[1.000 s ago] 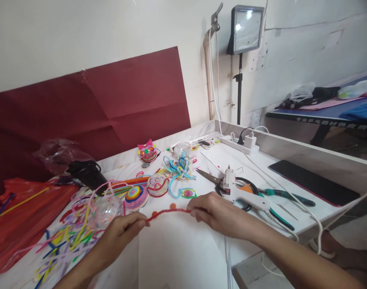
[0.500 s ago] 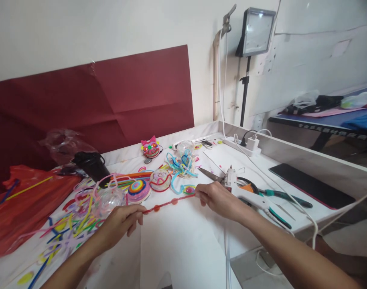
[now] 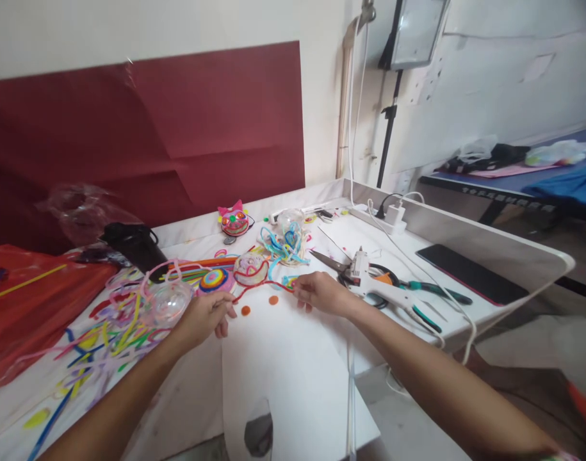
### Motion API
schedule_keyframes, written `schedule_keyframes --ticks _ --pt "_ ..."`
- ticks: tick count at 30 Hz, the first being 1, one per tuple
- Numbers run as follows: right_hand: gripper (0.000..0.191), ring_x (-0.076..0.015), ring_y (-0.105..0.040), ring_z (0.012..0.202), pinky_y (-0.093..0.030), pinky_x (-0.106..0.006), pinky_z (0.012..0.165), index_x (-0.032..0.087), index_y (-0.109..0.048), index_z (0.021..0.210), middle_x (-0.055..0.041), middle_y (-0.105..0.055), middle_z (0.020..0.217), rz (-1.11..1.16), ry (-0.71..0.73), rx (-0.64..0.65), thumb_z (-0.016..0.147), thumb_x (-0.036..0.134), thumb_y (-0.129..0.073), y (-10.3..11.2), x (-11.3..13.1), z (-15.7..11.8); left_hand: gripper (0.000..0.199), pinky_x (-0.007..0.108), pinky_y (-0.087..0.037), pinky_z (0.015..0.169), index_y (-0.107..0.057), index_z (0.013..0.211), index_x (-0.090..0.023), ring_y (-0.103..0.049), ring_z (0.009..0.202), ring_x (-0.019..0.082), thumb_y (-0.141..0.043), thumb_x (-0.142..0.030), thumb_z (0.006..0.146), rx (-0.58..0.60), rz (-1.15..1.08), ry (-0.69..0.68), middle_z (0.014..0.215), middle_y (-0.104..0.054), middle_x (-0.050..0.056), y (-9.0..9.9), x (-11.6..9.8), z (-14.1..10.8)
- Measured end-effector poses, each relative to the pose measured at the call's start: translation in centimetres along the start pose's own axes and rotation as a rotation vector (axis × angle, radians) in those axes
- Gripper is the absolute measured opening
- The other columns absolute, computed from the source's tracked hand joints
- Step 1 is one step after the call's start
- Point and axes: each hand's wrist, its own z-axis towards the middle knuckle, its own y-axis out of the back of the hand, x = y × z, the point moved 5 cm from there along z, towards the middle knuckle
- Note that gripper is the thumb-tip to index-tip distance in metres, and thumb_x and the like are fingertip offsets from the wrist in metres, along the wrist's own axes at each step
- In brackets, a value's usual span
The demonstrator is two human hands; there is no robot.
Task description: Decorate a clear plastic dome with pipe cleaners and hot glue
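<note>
A red pipe cleaner (image 3: 264, 283) stretches between my two hands, bent with a raised middle. My left hand (image 3: 207, 314) pinches one end and my right hand (image 3: 320, 293) pinches the other. Below it a white sheet of paper (image 3: 293, 358) carries two small orange discs (image 3: 273, 299). Just behind the pipe cleaner sit a clear dome with red trim (image 3: 251, 269) and a dome wound in coloured rings (image 3: 214, 281). A bundle of blue pipe cleaners (image 3: 285, 244) lies farther back.
A white glue gun (image 3: 369, 282), scissors (image 3: 328, 261) and green-handled pliers (image 3: 434, 291) lie right of my right hand. Loose coloured pipe cleaners (image 3: 100, 346) and a clear plastic ball (image 3: 170, 304) cover the left. A pink cat-faced piece (image 3: 235, 219) stands at the back; a black phone (image 3: 470, 274) lies right.
The red pipe cleaner has gone from nearly straight to bent upward in the middle. The orange discs now show apart from it on the paper. The view has tilted down.
</note>
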Motion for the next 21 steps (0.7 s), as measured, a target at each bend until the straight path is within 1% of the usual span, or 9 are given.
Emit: schedule_keyframes --ticks 5,9,12,14,17,21 --pt "0.015 -0.0135 -0.061 0.06 -0.039 -0.022 0.058 0.016 -0.065 0.068 -0.0017 -0.068 0.065 -0.118 -0.055 -0.037 0.075 0.007 -0.054 0.1 -0.2 -0.3 0.034 0.023 -0.045 0.04 -0.06 0.09 -0.013 -0.059 0.045 0.013 -0.049 -0.041 0.073 0.085 0.116 -0.054 0.07 -0.068 0.004 -1.6 0.1 1.3" --pt "0.017 -0.0131 -0.059 0.062 -0.037 -0.022 0.059 0.016 -0.068 0.068 -0.0014 -0.068 0.065 -0.147 -0.074 -0.019 0.074 0.006 -0.055 -0.2 -0.1 -0.7 0.039 0.021 -0.043 0.041 -0.063 0.103 -0.011 -0.055 0.043 0.011 -0.045 -0.035 0.078 0.145 0.206 -0.114 0.066 -0.067 0.002 -2.6 0.0 1.7" --pt "0.018 -0.0136 -0.059 0.064 -0.038 -0.022 0.06 0.016 -0.07 0.073 -0.0013 -0.068 0.066 -0.144 -0.089 -0.01 0.073 0.006 -0.056 -0.5 -0.1 -0.9 0.042 0.02 -0.042 0.043 -0.063 0.111 -0.012 -0.053 0.042 0.01 -0.043 -0.033 0.081 0.168 0.291 -0.135 0.065 -0.066 0.001 -3.1 -0.3 1.6" --pt "0.018 -0.0137 -0.058 0.064 -0.037 -0.022 0.059 0.017 -0.071 0.075 -0.0009 -0.067 0.066 -0.137 -0.101 -0.012 0.073 0.007 -0.057 -0.8 -0.1 -1.0 0.04 0.02 -0.041 0.044 -0.066 0.108 -0.013 -0.052 0.042 0.009 -0.041 -0.032 0.082 0.181 0.346 -0.152 0.063 -0.065 0.0 -3.5 -0.5 1.6" --pt "0.015 -0.0136 -0.056 0.062 -0.036 -0.023 0.058 0.017 -0.071 0.073 -0.0003 -0.064 0.063 -0.111 -0.11 -0.021 0.073 0.008 -0.058 -1.2 -0.1 -1.1 0.04 0.02 -0.039 0.045 -0.069 0.103 -0.014 -0.05 0.041 0.009 -0.039 -0.029 0.082 0.194 0.414 -0.188 0.06 -0.063 -0.001 -4.0 -0.9 1.7" --pt "0.007 -0.0126 -0.054 0.059 -0.035 -0.023 0.056 0.016 -0.069 0.071 0.0007 -0.062 0.06 -0.022 -0.123 -0.043 0.073 0.013 -0.062 -1.7 -0.1 -1.2 0.044 0.02 -0.039 0.046 -0.067 0.113 -0.013 -0.049 0.041 0.01 -0.037 -0.026 0.082 0.176 0.468 -0.229 0.059 -0.063 -0.002 -4.3 -1.5 1.7"
